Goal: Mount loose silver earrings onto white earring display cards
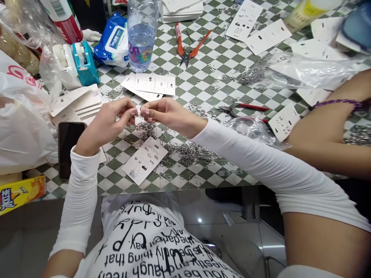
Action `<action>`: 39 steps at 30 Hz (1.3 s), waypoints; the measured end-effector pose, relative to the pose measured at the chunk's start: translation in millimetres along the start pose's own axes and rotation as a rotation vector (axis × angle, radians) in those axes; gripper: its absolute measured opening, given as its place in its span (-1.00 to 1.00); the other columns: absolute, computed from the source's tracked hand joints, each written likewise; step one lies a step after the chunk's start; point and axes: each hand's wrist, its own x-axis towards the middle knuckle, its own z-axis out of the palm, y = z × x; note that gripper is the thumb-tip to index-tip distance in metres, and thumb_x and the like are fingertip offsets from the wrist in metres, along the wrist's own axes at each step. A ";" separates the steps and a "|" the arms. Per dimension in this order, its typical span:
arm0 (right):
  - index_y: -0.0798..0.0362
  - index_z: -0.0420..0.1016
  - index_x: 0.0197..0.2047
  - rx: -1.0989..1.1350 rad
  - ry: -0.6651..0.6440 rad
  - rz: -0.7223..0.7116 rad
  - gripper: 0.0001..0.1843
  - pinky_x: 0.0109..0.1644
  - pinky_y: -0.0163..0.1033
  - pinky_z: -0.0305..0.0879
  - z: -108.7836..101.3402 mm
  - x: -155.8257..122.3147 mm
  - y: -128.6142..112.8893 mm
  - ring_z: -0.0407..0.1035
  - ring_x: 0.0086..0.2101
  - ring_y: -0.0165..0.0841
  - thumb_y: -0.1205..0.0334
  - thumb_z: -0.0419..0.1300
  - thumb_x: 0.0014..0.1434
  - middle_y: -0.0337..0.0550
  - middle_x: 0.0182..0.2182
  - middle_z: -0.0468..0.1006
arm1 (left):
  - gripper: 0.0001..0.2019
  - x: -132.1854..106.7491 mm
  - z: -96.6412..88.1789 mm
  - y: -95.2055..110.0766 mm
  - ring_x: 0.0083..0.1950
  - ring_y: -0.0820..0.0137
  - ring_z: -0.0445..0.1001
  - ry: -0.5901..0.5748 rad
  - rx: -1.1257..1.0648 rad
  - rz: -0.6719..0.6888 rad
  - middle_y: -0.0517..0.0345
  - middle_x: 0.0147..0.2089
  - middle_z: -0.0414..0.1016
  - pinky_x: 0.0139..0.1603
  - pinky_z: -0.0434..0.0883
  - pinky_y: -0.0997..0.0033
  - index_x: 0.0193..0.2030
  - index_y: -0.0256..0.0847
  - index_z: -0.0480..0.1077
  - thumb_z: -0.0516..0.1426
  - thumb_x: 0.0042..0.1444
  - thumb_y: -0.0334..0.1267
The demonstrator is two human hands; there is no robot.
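Note:
My left hand point(117, 117) and my right hand point(160, 112) meet above the table, their fingertips nearly touching. Both are pinched closed; whatever lies between the fingers is too small to make out. Just below them sits a small heap of silvery metal pieces point(147, 132). A white earring card point(145, 160) with small metal pieces on it lies tilted nearer the table's front edge. To its right spreads a larger pile of metal findings point(195, 152). Behind my hands lie more white cards point(155, 83).
Orange-handled cutters point(188, 50) and red-handled pliers point(243, 108) lie on the checkered table. A water bottle point(142, 38), wet wipes point(113, 40), tape dispenser point(84, 63), phone point(68, 148) and plastic bag point(23, 127) stand left. Another person's arm point(324, 131) rests at right.

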 end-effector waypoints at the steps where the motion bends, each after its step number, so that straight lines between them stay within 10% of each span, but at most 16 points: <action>1: 0.05 0.46 -0.37 0.005 -0.002 0.009 -0.44 -0.31 -0.24 0.12 0.2 -3.5 -1.6 0.13 -0.42 -0.47 -0.33 0.37 0.05 -0.29 -0.48 0.35 | -0.83 1.0 1.3 1.6 -0.30 0.42 0.50 -0.015 -0.036 -0.012 0.13 -0.34 0.53 -0.25 0.38 0.39 -0.23 -0.21 0.44 0.05 0.35 -0.28; 18: 0.10 0.49 -0.29 -0.319 0.260 -0.063 -0.79 -0.12 -0.06 0.60 -4.2 -39.3 21.4 0.55 -0.35 -0.33 0.15 0.37 0.14 -0.11 -0.35 0.62 | -0.97 -39.3 -7.8 -47.8 -0.13 0.23 0.42 0.103 0.481 -0.150 0.07 -0.18 0.48 0.00 0.36 0.16 -0.30 -0.10 0.40 0.16 0.17 -0.28; 39: 0.06 0.51 -0.06 -0.658 0.389 -0.138 -0.79 -0.31 -0.20 0.32 8.1 -75.3 40.6 0.28 -0.47 -0.43 0.17 0.27 0.27 -0.21 -0.41 0.51 | -0.82 -39.1 1.9 -45.5 -0.18 0.22 0.42 0.072 0.624 -0.168 0.09 -0.27 0.48 0.18 0.20 -0.12 -0.31 -0.13 0.36 0.03 0.31 -0.20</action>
